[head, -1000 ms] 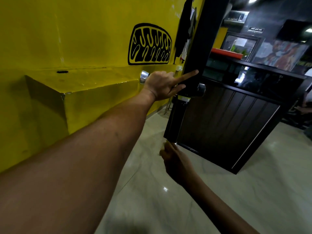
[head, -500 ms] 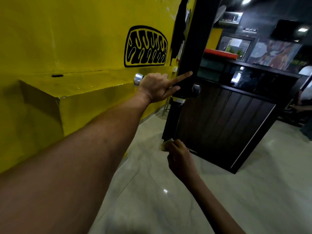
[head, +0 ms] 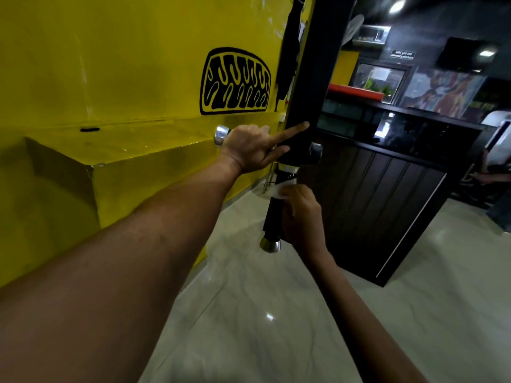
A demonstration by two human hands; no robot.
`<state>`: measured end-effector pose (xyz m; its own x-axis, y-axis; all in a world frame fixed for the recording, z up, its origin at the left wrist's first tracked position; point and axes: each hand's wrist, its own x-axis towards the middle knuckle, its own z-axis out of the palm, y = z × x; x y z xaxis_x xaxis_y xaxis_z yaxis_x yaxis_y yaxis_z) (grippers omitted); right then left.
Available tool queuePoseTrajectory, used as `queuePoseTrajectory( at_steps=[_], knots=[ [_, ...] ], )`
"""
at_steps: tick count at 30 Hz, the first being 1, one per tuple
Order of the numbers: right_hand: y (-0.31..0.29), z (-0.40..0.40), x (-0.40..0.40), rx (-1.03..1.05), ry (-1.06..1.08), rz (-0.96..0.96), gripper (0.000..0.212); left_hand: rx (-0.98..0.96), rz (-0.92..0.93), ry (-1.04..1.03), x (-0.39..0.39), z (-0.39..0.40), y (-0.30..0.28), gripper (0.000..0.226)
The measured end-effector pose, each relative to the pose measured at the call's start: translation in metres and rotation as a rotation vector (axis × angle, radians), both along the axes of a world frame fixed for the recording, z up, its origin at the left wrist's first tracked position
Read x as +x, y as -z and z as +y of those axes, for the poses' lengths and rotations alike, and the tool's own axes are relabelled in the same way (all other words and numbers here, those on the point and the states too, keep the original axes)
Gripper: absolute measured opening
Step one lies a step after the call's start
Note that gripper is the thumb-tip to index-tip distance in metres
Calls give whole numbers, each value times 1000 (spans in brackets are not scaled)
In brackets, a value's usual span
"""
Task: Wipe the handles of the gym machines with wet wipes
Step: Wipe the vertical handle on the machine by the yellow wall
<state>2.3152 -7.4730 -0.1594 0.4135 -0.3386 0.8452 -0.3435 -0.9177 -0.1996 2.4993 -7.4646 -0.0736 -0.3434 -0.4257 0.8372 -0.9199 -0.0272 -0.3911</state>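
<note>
Left hand (head: 250, 149): grips the horizontal handle bar (head: 221, 135), forefinger extended.
Right hand (head: 300, 214): fingers press a wet wipe (head: 278, 190) against the vertical black handle (head: 272, 217).
Progress: wiping under way; remaining handles unseen.

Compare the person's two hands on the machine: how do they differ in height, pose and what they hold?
The left hand is higher, on the horizontal handle near its chrome cap; the right hand is lower, at the hanging black handle. The left hand's index finger points out straight; the right hand's fingers curl. The right hand presses a white wipe to its handle; the left hand holds no wipe. Both touch handles.
</note>
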Motion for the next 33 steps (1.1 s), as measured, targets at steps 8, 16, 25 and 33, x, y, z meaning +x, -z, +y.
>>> queuePoseTrajectory(
  at_steps=[8,16,25,33],
  knots=[
    [-26,6,-6,33,29,-64,11,19,11,-5,0,1,-1,52],
    [-1,2,4,14,47,55,19,11,-1,15,1,0,0,53],
    [38,26,-14,144,-49,179,25,80,67,-19,-5,3,4,50],
    [44,37,-16,208,-16,220,24,231,179,-177,-25,22,2,53]
  ],
)
